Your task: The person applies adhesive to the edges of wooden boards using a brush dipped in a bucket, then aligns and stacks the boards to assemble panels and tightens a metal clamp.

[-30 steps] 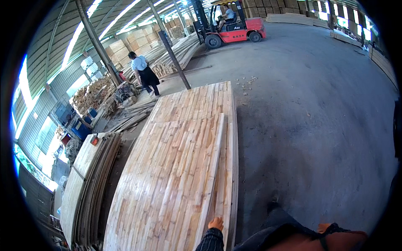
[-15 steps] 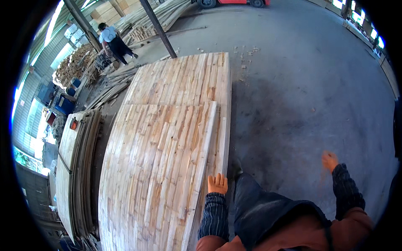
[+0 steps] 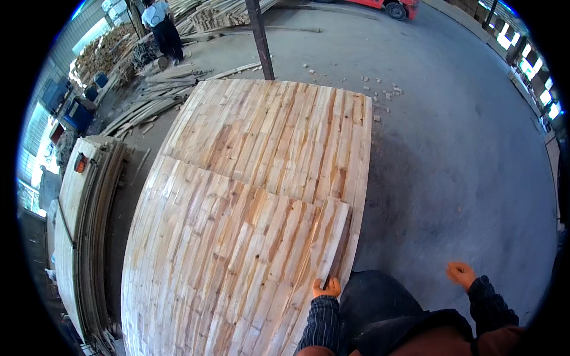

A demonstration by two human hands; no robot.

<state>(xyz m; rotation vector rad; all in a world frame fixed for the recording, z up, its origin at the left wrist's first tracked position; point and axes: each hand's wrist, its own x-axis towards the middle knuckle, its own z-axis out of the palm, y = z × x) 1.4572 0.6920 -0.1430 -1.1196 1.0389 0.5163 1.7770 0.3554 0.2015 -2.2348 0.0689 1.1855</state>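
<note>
A large panel of joined wooden strips [image 3: 225, 237] lies on top of another such panel [image 3: 279, 130], which shows beyond its far end and along its right side. My left hand [image 3: 326, 288], in an orange glove, is at the upper panel's right edge. Its fingers are bent around that edge, with the tips partly hidden. Out to the right, above the floor, my right hand [image 3: 461, 275] wears a matching glove. Its fingers are curled in, and nothing shows in them.
Left of the panels stands a stack of boards [image 3: 89, 225] with a small orange object [image 3: 81, 162] on top. A dark post [image 3: 259, 41] rises behind the panels. Wood scraps [image 3: 389, 93] litter the concrete floor. A person [image 3: 161, 29] stands far left; a red vehicle [image 3: 398, 9] is at the back.
My view has shifted, so the panels sit farther right and lower at the far end. My left hand's fingers have bent around the panel edge. The person at the back has turned more upright.
</note>
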